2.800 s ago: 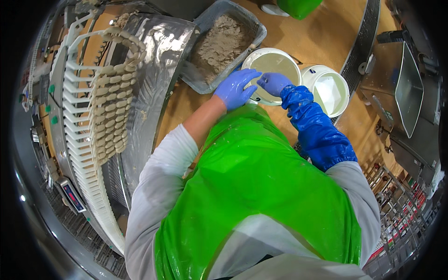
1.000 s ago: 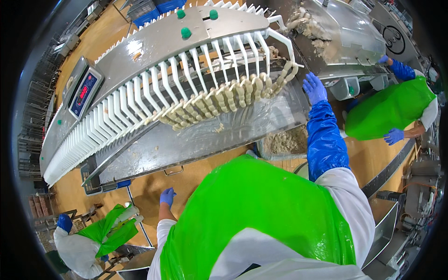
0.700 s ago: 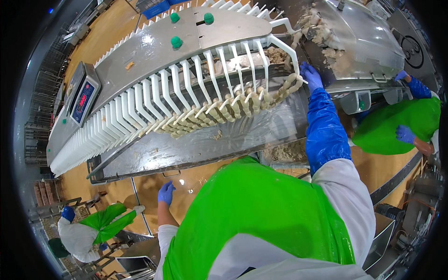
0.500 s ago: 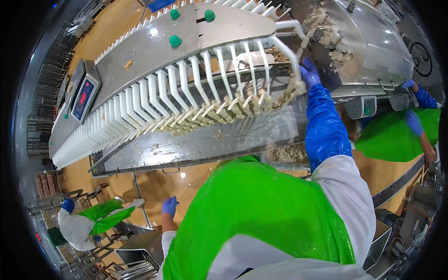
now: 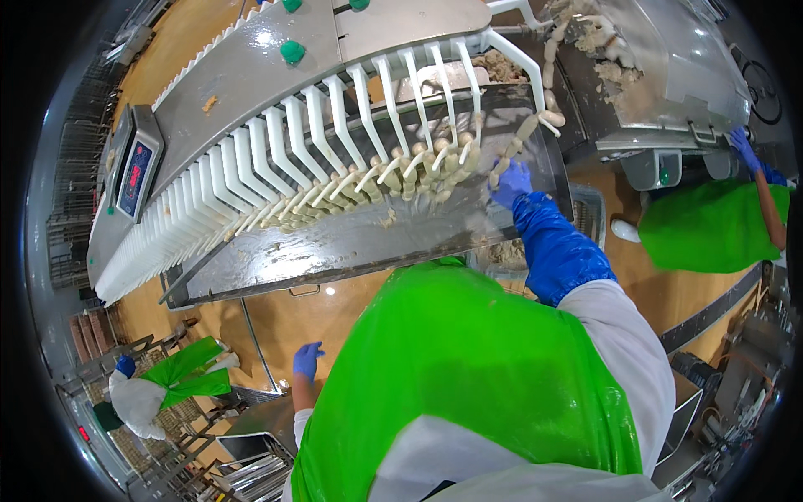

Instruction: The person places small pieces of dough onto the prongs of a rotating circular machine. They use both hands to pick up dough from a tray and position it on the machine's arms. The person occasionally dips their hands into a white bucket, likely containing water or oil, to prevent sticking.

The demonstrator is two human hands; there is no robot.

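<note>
Pale linked sausages (image 5: 527,125) hang in a chain from the white hook at the right end of a hook conveyor and run down to my right hand (image 5: 512,186). That gloved hand is closed at the chain's lower links, over the metal tray; its fingertips are partly hidden. More sausage loops (image 5: 422,171) hang from the white hooks (image 5: 309,151) to the left of it. My left hand (image 5: 308,360), in a purple-blue glove, is low by my left side with its fingers loosely apart, holding nothing.
Beneath the hooks lies a wet metal tray (image 5: 335,259). A scale (image 5: 138,167) with a lit display sits on the conveyor's left. A covered steel machine (image 5: 669,75) bears sausage scraps at the upper right. Co-workers in green aprons stand at right (image 5: 711,226) and lower left (image 5: 192,368).
My right hand has come down and left from beside the end hook, the sausage chain stretching with it. The hooks have shifted left in view. My left hand has risen slightly.
</note>
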